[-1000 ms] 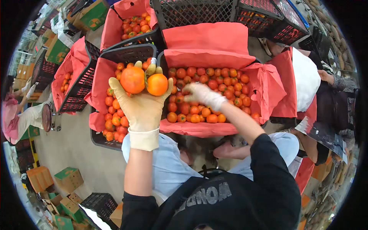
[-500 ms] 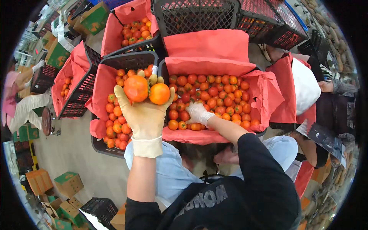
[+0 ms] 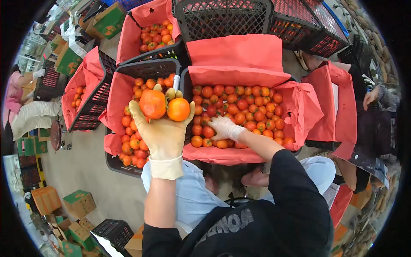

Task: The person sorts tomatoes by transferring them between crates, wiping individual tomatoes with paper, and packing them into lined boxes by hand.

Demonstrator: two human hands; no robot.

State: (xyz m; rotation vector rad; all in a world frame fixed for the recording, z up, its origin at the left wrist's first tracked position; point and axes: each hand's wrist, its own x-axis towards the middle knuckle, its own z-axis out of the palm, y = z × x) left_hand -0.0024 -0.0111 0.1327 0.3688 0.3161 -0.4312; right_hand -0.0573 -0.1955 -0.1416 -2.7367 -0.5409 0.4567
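My left hand [image 3: 162, 139], in a cream glove, is palm up with its fingers curled round two tomatoes: a large red-orange tomato [image 3: 153, 104] and a smaller orange tomato [image 3: 178, 109]. It is above the left black crate [image 3: 112, 150], which is lined with red paper and filled with tomatoes. My right hand [image 3: 227, 129], in a thin whitish glove, reaches into the wide crate of tomatoes in front of me. Its thumb and fingers close about a red tomato [image 3: 208, 131] near that crate's left side; the fingertips are partly hidden among the fruit.
Red lining paper [image 3: 235, 51] stands up behind the wide crate. More tomatoes fill a back-left crate [image 3: 156, 36] and a tilted left crate [image 3: 87, 112]. Black crates [image 3: 222, 19] stack behind. Another person [image 3: 379, 111] sits at right; one more person [image 3: 25, 98] is at far left.
The view has shifted slightly. Both my hands keep nearly the same pose. At the right, a white covering that hid part of the red-lined crate has gone from there, and the neighbour's hand has moved.
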